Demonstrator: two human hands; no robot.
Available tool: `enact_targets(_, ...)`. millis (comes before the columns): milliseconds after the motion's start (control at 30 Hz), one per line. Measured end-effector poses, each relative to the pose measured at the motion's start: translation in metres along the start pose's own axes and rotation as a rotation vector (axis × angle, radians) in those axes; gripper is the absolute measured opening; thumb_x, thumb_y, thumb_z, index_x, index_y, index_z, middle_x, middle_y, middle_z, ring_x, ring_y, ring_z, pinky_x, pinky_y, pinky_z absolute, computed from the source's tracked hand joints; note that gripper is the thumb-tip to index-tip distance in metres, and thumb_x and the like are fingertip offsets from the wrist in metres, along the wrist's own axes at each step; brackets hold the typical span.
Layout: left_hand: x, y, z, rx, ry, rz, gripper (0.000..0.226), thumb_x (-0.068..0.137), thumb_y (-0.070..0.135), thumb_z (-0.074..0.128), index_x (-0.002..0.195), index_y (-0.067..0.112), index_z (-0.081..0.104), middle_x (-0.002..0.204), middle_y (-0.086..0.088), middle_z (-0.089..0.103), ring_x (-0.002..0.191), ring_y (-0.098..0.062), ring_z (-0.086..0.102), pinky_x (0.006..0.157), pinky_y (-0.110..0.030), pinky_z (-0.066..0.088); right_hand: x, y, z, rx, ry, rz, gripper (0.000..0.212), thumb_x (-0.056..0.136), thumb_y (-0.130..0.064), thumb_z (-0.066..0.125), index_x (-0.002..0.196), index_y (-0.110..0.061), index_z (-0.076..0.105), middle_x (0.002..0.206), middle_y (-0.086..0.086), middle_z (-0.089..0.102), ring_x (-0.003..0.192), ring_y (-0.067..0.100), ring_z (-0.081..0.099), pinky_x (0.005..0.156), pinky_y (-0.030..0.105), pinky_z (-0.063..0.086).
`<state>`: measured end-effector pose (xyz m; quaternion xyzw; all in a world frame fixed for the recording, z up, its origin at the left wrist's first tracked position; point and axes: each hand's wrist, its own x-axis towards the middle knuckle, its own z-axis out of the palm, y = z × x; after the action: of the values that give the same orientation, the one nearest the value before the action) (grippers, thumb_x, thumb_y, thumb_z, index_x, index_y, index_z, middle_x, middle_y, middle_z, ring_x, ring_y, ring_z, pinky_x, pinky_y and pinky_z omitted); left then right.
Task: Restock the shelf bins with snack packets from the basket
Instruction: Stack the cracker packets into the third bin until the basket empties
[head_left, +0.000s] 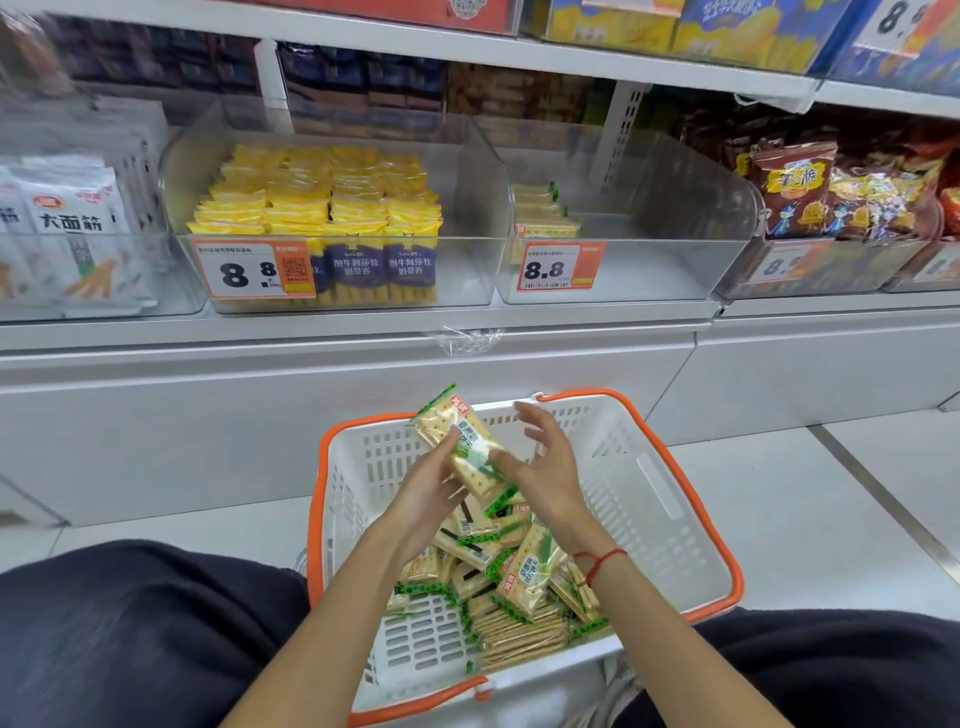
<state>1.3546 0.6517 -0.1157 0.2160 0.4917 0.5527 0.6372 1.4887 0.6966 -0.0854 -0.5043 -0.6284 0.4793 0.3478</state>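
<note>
A white basket (670, 499) with orange rim stands on the floor between my knees, holding several green-and-cream cracker packets (524, 577). My left hand (423, 499) grips a small stack of cracker packets (465, 441) lifted above the basket. My right hand (543, 462) is beside the stack with fingers spread, its thumb touching the stack's edge. On the shelf above, a clear bin (649, 270) with an 8.8 price tag holds only a few of the same packets (543, 215) at its back left.
A clear bin (467, 270) of yellow snack packs sits left of the sparse bin. White packets (72, 223) fill the far-left bin, and brown and red snack bags (810, 192) the right ones. A grey shelf ledge (311, 332) juts out below the bins.
</note>
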Motion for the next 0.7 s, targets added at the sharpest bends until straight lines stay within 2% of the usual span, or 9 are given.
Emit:
enact_targets(67,0.002,0.001,0.003,-0.020,-0.026,0.021,0.050,0.095,0.047,0.044,0.138,0.021,0.046,0.123,0.000,0.066,0.121,-0.016,0.056,0.109,-0.036,0.036,0.005,0.000,-0.010,0.179,-0.088,0.274,0.069,0.077,-0.028,0.077,0.135,-0.023,0.040,0.122,-0.005,0.050,0.116,0.018,0.048,0.099,0.040,0.045)
enact_targets(133,0.005,0.000,0.006,0.007,-0.057,0.022,0.057,0.090,0.052,0.048,0.140,0.026,0.043,0.132,0.003,0.059,0.130,-0.012,0.046,0.117,-0.041,0.023,0.007,0.007,-0.021,0.352,-0.269,0.431,0.071,0.073,-0.032,0.078,0.134,-0.017,0.045,0.119,0.003,0.061,0.113,0.023,0.057,0.096,0.041,0.049)
enact_targets(200,0.004,0.003,0.007,0.046,-0.076,0.013,0.059,0.085,0.051,0.055,0.139,0.028,0.045,0.138,0.005,0.053,0.135,-0.010,0.038,0.119,-0.042,0.018,0.008,0.013,-0.029,0.422,-0.328,0.387,0.061,0.075,-0.019,0.077,0.131,-0.018,0.053,0.118,0.010,0.065,0.109,0.025,0.062,0.087,0.037,0.053)
enact_targets(300,0.004,0.008,0.001,0.079,-0.097,-0.005,0.062,0.079,0.034,0.070,0.135,0.028,0.046,0.139,0.006,0.050,0.135,-0.012,0.037,0.117,-0.040,0.022,0.010,0.017,-0.041,0.379,-0.280,0.277,0.053,0.077,-0.004,0.073,0.126,-0.020,0.058,0.117,0.009,0.064,0.101,0.025,0.066,0.074,0.028,0.055)
enact_targets(400,0.009,0.012,-0.010,0.212,0.013,0.003,0.103,0.058,0.009,0.086,0.144,0.027,0.033,0.148,0.002,0.038,0.134,-0.018,0.039,0.114,-0.043,0.028,0.014,0.023,-0.053,0.285,-0.288,0.238,0.047,0.076,-0.002,0.074,0.117,-0.022,0.064,0.119,0.007,0.063,0.105,0.026,0.064,0.086,0.037,0.055)
enact_targets(467,0.011,0.013,-0.015,0.330,0.021,-0.009,0.113,0.056,0.007,0.087,0.148,0.031,0.026,0.151,0.005,0.028,0.135,-0.020,0.036,0.115,-0.045,0.028,0.015,0.029,-0.057,0.209,-0.342,0.218,0.046,0.075,0.000,0.075,0.114,-0.021,0.066,0.120,0.007,0.063,0.108,0.025,0.062,0.088,0.034,0.055)
enact_targets(533,0.010,0.013,-0.017,0.389,-0.060,-0.048,0.109,0.056,0.023,0.091,0.145,0.036,0.030,0.141,0.007,0.035,0.129,-0.020,0.045,0.110,-0.041,0.036,0.016,0.030,-0.058,0.163,-0.406,0.198,0.046,0.074,0.004,0.074,0.113,-0.018,0.067,0.118,0.008,0.064,0.108,0.022,0.061,0.085,0.026,0.054)
enact_targets(600,0.007,0.011,-0.015,0.440,-0.082,-0.091,0.087,0.061,0.044,0.083,0.137,0.033,0.042,0.131,0.002,0.053,0.112,-0.019,0.060,0.093,-0.032,0.049,0.017,0.034,-0.056,0.148,-0.435,0.205,0.047,0.073,0.006,0.074,0.113,-0.018,0.067,0.115,0.009,0.065,0.108,0.023,0.061,0.089,0.027,0.053)
enact_targets(700,0.009,-0.003,-0.016,0.424,-0.039,-0.145,0.048,0.084,0.047,0.063,0.125,0.027,0.049,0.116,0.000,0.063,0.102,-0.016,0.066,0.076,-0.026,0.054,0.021,0.045,-0.050,0.209,-0.400,0.255,0.050,0.072,0.006,0.074,0.114,-0.020,0.065,0.116,0.008,0.064,0.109,0.024,0.062,0.094,0.035,0.052)
